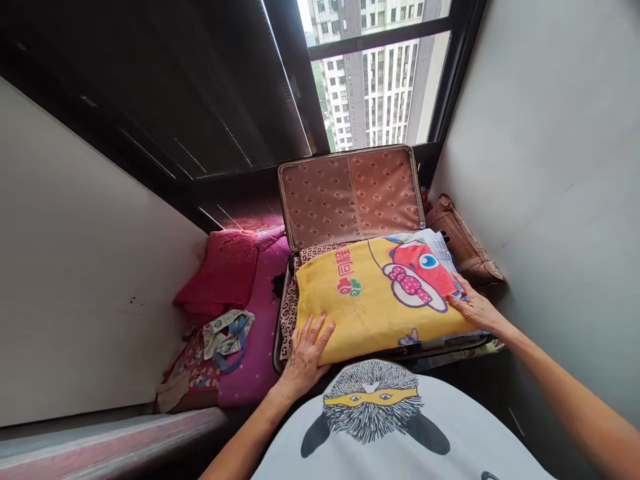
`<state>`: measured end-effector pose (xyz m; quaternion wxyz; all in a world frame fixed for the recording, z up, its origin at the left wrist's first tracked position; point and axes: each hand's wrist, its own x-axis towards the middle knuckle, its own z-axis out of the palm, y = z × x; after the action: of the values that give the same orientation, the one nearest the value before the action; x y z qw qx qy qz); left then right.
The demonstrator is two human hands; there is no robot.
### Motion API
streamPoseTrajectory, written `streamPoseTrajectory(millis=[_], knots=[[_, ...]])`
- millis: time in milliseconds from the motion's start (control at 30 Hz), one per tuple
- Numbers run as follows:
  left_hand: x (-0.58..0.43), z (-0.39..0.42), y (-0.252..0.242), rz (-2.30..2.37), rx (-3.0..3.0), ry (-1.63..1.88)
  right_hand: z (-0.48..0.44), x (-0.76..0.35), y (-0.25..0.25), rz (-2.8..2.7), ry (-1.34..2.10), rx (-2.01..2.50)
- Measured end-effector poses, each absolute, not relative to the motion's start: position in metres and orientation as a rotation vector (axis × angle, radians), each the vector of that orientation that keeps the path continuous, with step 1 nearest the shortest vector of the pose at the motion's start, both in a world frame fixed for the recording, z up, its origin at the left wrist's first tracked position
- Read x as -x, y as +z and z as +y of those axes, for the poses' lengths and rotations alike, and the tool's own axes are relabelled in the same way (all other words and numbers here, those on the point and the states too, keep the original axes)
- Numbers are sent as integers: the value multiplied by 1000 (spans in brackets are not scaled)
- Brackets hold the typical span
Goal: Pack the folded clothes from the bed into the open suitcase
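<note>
A folded yellow blanket (370, 313) with a cartoon print and red lettering lies across an open suitcase (285, 327). My left hand (307, 353) rests on the blanket's near left corner, fingers spread flat. At the right end, my right hand (470, 303) touches the blanket's edge with fingers stretched over it; the thumb side is partly out of sight. The suitcase lid (350, 197), lined in brown patterned cloth, stands raised behind the blanket. White printed cloth (437, 247) shows at the far right corner. Most of what lies under the blanket is hidden.
To the left, a red folded cloth (225, 273) and a patterned cloth with a blue strap (233, 340) lie on purple fabric (265, 313). A brown bag (465, 243) leans by the right wall (560, 200). A window (380, 87) is behind the lid.
</note>
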<state>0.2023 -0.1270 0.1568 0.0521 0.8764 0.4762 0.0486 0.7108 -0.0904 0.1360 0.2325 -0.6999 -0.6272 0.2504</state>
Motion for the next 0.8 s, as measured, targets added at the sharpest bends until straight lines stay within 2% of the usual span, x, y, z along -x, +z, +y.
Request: streamPoseTrajectory(millis=[100,200,400,500,600,700,800], knots=[[-192,-116,149,1403,-2581,187,-93,-698,147,-1699,901,1860],[-187,-78,172,1379,-2556,284,-76,-682,176,-1707,960,1744],[-180,-15,296,1498,-2708,642,-37,-661,291,-1737,665,1559],[-174,-22,340,1467,-2774,636,-37,-665,329,-1767,491,1487],[-171,-48,332,1387,-2755,297,-50,-676,310,-1855,459,1533],[-176,-69,288,1385,-2585,-182,-68,-684,251,-2033,490,1776],[-194,-79,250,1450,-2484,-247,-83,-678,207,-2126,209,2066]])
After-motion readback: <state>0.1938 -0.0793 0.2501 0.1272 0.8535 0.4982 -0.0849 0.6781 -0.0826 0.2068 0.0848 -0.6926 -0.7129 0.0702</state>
